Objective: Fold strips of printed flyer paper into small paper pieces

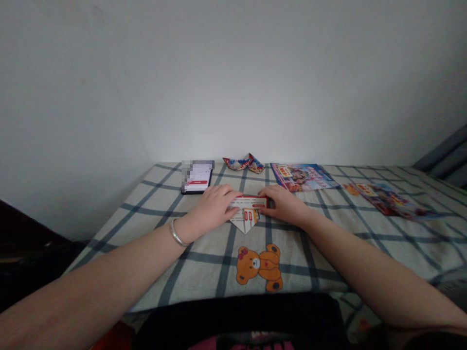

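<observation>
Close to the person, a teddy bear picture [259, 267] lies sideways on the checked cloth [197, 277]. Just past it is the folded paper [245, 224], with a point facing the person. The left hand [217, 201] holds its left side with thumb and fingers, and the right hand [284, 206] holds its right side the same way. Farther off are a lit phone [197, 179] on the left, two bright flyers [304, 178] on the right, and small folded paper shapes [237, 164] near the wall [241, 87].

The checked cloth [146, 272] is off-white with dark blue-grey stripes; its printed bear [265, 267] is orange-brown.
</observation>
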The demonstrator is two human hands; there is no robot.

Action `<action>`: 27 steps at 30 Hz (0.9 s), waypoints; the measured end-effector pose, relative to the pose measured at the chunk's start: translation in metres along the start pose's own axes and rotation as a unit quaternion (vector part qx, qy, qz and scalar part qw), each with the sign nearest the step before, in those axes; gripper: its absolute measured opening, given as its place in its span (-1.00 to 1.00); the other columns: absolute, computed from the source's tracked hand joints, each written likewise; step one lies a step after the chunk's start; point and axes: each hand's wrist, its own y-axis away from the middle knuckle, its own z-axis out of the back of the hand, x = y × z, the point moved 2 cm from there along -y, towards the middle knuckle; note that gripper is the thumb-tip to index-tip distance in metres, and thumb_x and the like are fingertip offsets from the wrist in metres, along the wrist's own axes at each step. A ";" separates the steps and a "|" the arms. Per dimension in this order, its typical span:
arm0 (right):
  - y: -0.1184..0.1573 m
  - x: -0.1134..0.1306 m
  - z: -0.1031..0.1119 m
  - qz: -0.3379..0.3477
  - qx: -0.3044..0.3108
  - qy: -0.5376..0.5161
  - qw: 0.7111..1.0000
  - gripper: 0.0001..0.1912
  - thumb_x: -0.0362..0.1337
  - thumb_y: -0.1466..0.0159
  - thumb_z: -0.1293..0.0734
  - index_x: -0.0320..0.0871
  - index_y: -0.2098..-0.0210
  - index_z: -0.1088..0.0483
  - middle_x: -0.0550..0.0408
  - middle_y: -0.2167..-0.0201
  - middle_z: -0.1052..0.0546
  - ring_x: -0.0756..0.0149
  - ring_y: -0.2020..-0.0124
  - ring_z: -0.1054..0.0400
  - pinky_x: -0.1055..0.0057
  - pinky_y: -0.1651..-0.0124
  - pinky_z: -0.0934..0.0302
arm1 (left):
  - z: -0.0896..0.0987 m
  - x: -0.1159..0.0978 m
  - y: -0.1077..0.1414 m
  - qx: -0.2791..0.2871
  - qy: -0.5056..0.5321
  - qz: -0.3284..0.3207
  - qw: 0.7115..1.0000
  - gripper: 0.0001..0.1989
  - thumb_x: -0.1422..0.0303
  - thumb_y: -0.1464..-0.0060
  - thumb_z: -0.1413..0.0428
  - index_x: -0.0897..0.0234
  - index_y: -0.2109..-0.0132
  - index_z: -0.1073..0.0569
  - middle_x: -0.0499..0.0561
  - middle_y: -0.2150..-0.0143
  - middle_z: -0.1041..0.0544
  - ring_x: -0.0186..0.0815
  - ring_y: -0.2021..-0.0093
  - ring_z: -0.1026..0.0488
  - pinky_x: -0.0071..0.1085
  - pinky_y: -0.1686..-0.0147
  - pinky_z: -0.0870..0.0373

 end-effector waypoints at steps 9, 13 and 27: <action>0.000 0.004 0.002 -0.008 0.001 -0.008 1.000 -0.72 -0.19 -0.22 -0.42 -0.14 0.11 -0.41 -0.03 0.13 -0.53 0.16 0.08 -0.39 0.18 -0.02 -0.27 | 0.003 -0.004 -0.002 0.012 0.016 -0.022 1.000 -0.68 0.34 -0.24 -0.10 0.19 -0.12 -0.39 0.03 0.09 -0.46 -0.17 0.06 -0.38 -0.24 0.08 -0.27; 0.000 0.006 0.003 -0.013 0.003 -0.018 1.000 -0.68 -0.23 -0.20 -0.44 -0.13 0.06 -0.40 -0.02 0.09 -0.53 0.17 0.07 -0.39 0.20 -0.02 -0.28 | 0.001 -0.004 -0.002 0.012 0.020 -0.039 0.999 -0.71 0.36 -0.26 -0.07 0.20 -0.12 -0.38 0.03 0.07 -0.48 -0.18 0.05 -0.39 -0.24 0.08 -0.26; 0.000 0.007 0.003 0.028 0.000 -0.032 0.999 -0.71 -0.31 -0.21 -0.42 -0.13 0.07 -0.42 -0.01 0.09 -0.53 0.20 0.06 -0.40 0.22 -0.03 -0.27 | 0.002 -0.007 -0.003 0.013 0.022 -0.114 0.993 -0.84 0.35 -0.31 -0.04 0.24 0.04 -0.47 0.01 0.14 -0.54 -0.24 0.13 -0.43 -0.27 0.11 -0.29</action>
